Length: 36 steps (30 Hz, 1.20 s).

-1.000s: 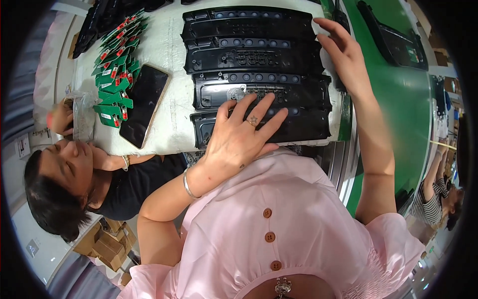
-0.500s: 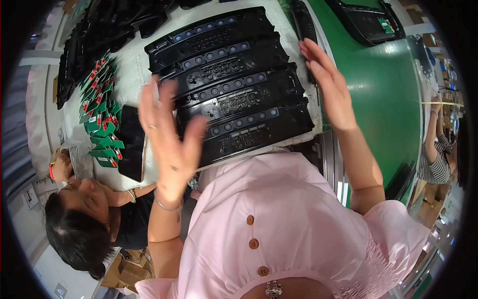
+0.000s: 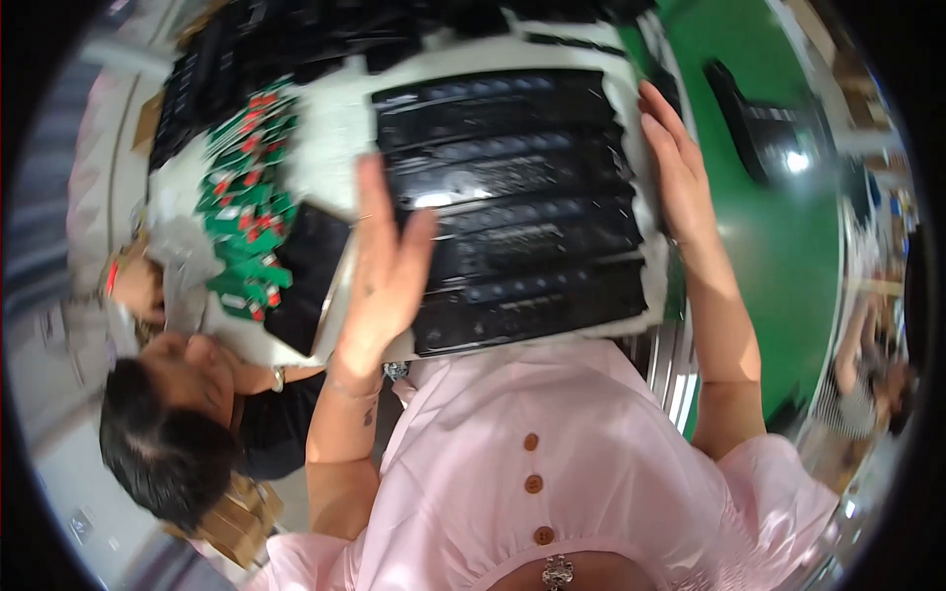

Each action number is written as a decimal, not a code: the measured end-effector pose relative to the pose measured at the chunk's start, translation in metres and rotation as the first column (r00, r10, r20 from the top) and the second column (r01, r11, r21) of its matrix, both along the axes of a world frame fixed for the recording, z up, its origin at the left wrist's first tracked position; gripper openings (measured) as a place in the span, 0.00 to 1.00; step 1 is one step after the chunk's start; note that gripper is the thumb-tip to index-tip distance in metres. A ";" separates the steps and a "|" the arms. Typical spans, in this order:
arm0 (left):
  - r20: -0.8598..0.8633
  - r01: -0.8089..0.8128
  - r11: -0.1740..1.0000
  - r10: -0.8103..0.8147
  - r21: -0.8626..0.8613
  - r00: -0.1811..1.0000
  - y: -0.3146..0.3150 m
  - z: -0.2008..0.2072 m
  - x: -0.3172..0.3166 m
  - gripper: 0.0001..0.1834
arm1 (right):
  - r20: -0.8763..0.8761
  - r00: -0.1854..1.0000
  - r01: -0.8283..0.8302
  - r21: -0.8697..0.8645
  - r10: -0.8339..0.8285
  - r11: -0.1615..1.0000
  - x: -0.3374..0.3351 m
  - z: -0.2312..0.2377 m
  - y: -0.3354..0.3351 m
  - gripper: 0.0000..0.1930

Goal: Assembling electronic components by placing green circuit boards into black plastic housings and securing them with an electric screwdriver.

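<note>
Several long black plastic panels [image 3: 532, 231] lie in a row in front of me, one behind the other, each with a line of round buttons. My left hand [image 3: 389, 266] is upright at their left ends, thumb spread from the fingers, palm toward them. At the right ends my right hand [image 3: 680, 177] stands with its fingers stretched out, close to the panel edges. Neither hand shows anything in it. Whether the fingers touch the panels I cannot tell, as the picture is blurred.
Left of the panels lie a dark flat phone-like slab [image 3: 313, 276] and a pile of green circuit boards [image 3: 251, 207] with red parts. Black mouldings [image 3: 296, 34] crowd the far side. A green surface [image 3: 749, 256] at right bears another black moulding [image 3: 774, 128]. A co-worker [image 3: 168, 433] is at lower left.
My view has turned, so the whole scene sits at another angle. The panels look straighter in line. My left hand has come nearer to their left ends; both hands remain open.
</note>
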<state>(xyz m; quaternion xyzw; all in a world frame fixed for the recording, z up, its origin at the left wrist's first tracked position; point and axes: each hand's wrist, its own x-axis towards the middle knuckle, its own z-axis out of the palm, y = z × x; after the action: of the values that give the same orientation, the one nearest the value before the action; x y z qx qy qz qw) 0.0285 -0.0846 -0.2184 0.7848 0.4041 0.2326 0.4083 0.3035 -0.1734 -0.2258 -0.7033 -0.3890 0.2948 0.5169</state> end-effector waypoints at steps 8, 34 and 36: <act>0.170 -0.242 0.964 0.222 0.109 0.960 -0.007 0.009 -0.050 0.30 | 0.250 0.901 -0.357 -0.044 0.356 0.933 -0.042 0.047 0.059 0.20; 0.657 -0.497 0.760 0.631 -0.418 0.412 -0.010 -0.032 -0.162 0.34 | 0.757 0.228 -0.657 -0.345 0.613 0.671 -0.335 0.039 0.149 0.29; 0.684 -0.463 0.741 0.652 -0.486 0.327 -0.007 -0.029 -0.162 0.33 | 0.635 0.283 -0.656 -0.419 0.719 0.628 -0.336 0.045 0.150 0.29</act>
<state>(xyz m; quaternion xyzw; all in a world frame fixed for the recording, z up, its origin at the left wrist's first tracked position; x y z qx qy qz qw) -0.1331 -0.0911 -0.2476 0.3448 0.4304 0.6540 0.5178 -0.0327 -0.0230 -0.1808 -0.5379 -0.8180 0.1789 0.0980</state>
